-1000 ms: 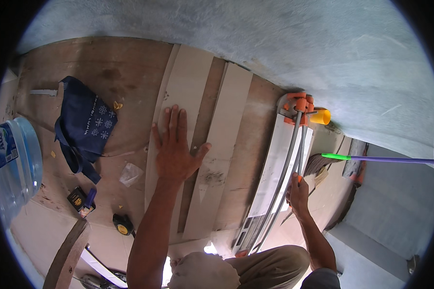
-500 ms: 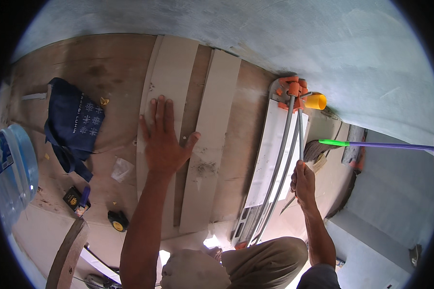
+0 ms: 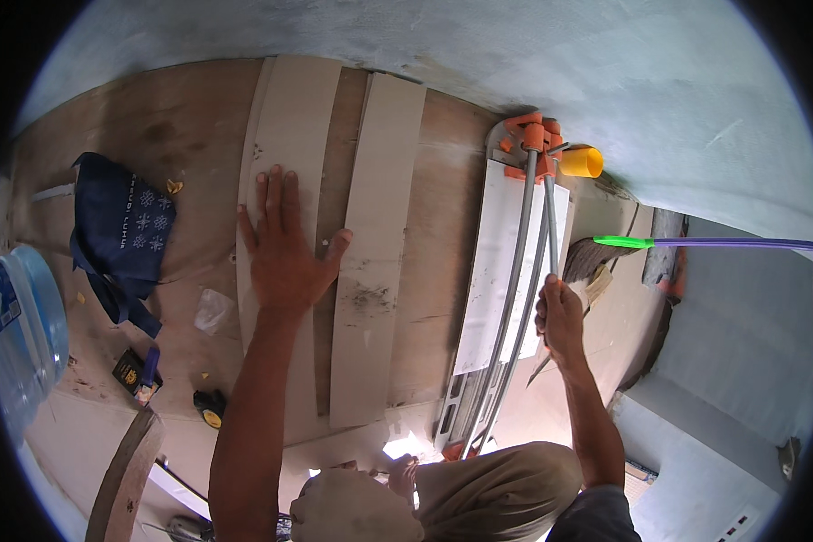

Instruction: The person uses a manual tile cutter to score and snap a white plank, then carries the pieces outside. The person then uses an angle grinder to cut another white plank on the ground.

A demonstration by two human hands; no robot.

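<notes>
Clasping a slim grey lever (image 3: 551, 230), my right grip (image 3: 563, 318) is holding a tile cutter (image 3: 506, 312) by that part, and the cutter's rails are running just left of the grip. Under them a white panel (image 3: 486, 262) is lying, and beyond the grip, at the lever's far end, an orange head (image 3: 535, 137) is standing. My left grip (image 3: 285, 257) is lying open, palm down with the digits spread, clasping nothing; it is resting on a beige strip (image 3: 303, 108), and a second strip (image 3: 393, 154) is lying just right of it. I am judging the step in hand to be working the lever, with my left grip steadying the strip or propping me; I cannot tell which. Any next move, as I am reading it, is calling for a firm right grip and a steady left one. Farther off, a yellow cup (image 3: 582, 163) is sitting beside the orange head, a broom (image 3: 696, 241) is stretching away right of the right grip, and a blue bag (image 3: 108, 239) is slumping left of the left grip.
</notes>
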